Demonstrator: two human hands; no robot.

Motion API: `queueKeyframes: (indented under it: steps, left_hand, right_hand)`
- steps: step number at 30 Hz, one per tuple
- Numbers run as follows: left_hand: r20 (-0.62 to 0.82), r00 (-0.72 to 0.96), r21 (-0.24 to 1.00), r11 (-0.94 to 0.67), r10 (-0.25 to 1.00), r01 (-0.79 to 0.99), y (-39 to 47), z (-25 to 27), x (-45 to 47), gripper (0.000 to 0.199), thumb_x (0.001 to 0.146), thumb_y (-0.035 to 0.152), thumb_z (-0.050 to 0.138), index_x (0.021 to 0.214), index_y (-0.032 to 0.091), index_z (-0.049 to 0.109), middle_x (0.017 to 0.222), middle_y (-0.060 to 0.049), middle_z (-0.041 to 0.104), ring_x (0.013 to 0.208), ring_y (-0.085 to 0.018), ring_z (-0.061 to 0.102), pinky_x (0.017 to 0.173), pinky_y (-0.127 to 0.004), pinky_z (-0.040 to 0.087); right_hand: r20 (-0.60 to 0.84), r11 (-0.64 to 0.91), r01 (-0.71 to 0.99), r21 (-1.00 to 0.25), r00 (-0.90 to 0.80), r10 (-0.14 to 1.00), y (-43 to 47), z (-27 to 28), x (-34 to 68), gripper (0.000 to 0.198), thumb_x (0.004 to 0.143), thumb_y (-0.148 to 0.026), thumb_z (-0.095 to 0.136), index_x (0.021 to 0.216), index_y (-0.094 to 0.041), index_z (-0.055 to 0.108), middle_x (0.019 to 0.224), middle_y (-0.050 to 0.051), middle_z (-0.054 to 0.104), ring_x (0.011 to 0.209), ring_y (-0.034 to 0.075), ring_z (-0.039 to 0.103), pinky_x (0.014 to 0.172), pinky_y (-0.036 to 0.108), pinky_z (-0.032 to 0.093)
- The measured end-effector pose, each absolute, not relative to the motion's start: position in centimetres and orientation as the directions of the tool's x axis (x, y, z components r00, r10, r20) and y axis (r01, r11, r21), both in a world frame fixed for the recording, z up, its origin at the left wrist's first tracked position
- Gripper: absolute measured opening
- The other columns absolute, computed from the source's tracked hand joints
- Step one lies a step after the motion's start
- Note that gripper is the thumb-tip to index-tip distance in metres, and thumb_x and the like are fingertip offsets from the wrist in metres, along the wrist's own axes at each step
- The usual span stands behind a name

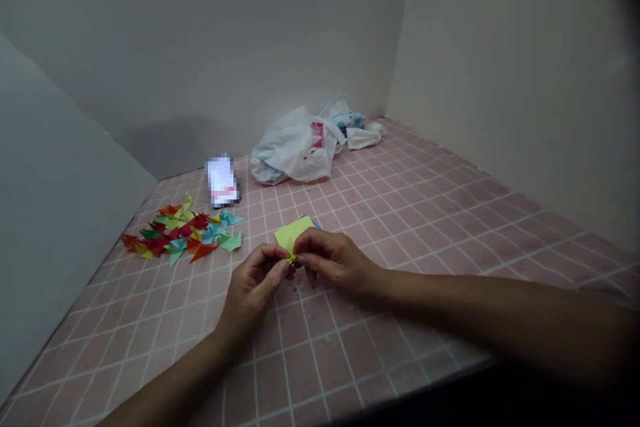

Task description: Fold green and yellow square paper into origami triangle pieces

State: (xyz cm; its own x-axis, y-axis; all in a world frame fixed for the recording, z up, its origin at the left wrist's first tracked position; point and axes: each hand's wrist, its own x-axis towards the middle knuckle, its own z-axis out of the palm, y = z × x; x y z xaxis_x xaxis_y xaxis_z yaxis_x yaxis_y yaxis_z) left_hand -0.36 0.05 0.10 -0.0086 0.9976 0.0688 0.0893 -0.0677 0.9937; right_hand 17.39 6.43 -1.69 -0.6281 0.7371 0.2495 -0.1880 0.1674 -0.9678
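Observation:
Between my two hands is a small folded piece of yellow paper (292, 258), mostly covered by fingertips. My left hand (256, 278) pinches it from the left with thumb and forefinger. From the other side my right hand (341, 263) grips it the same way. Just behind the fingers lies a stack of square paper sheets (290, 233), yellow on top with a bit of blue showing at the back corner. To the left, a pile of folded paper cranes (185, 230) in red, orange, yellow, green and blue rests on the tiled-pattern surface.
A lit phone (221, 180) leans upright behind the cranes, its screen blurred. Crumpled white plastic bags (297, 147) sit against the back wall. Pale walls close in the pink checked tabletop (425, 213) at left, back and right. The table's dark front edge shows at lower right.

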Motion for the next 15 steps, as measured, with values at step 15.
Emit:
queueKeyframes:
  steps: [15]
  left_hand:
    - [0.189,0.024,0.956,-0.189,0.982,0.222,-0.16,0.26,-0.4,0.009,0.088,0.025,0.065,0.095,0.019,0.066,0.088,-0.004,0.071,0.081,-0.018,0.07,0.079,-0.031,0.056]
  right_hand:
    - [0.345,0.435,-0.014,-0.9,-0.631,0.694,6.46,-1.35,17.71,0.012,0.096,-0.022,0.051,0.088,-0.018,0.06,0.076,0.0,0.065,0.057,0.009,0.055,0.059,0.024,0.044]
